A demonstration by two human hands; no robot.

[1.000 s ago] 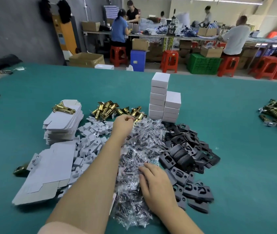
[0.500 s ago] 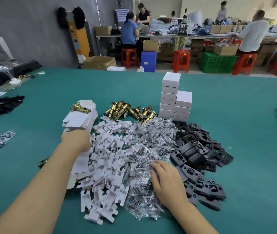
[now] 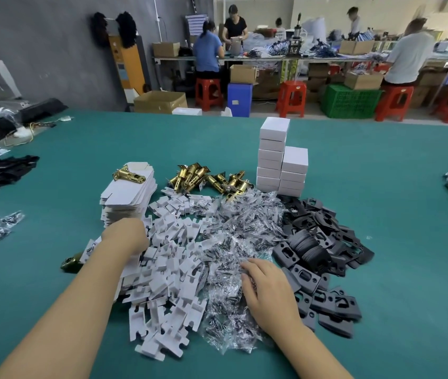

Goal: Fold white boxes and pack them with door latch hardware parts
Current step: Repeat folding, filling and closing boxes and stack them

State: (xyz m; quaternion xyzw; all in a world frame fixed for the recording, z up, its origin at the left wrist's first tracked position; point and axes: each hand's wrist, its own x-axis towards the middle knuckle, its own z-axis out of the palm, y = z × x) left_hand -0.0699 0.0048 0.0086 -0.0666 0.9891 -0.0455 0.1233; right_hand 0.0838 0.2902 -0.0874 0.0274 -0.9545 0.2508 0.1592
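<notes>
Left hand (image 3: 125, 236): left of centre, reaching down at the near edge of the flat blanks (image 3: 128, 194); fingers hidden behind the hand, so I cannot tell whether it grips a blank or only touches the stack.
Right hand (image 3: 268, 292): lower centre, fingers relaxed and spread, resting on the screw bags (image 3: 233, 242); holds nothing that shows.
Inserts (image 3: 168, 272): white card pieces heaped between the two hands.
Plates (image 3: 318, 258): black pile just right of the right hand.
Latches (image 3: 203, 179): brass, above the bags at frame centre; one lies on the blanks.
Boxes (image 3: 281, 160): two finished stacks, upper centre on the bench (image 3: 381, 242).
Risk: pulling a blank from under the stack's near edge could tip the latch off or drag inserts along; two blanks may lift together.
</notes>
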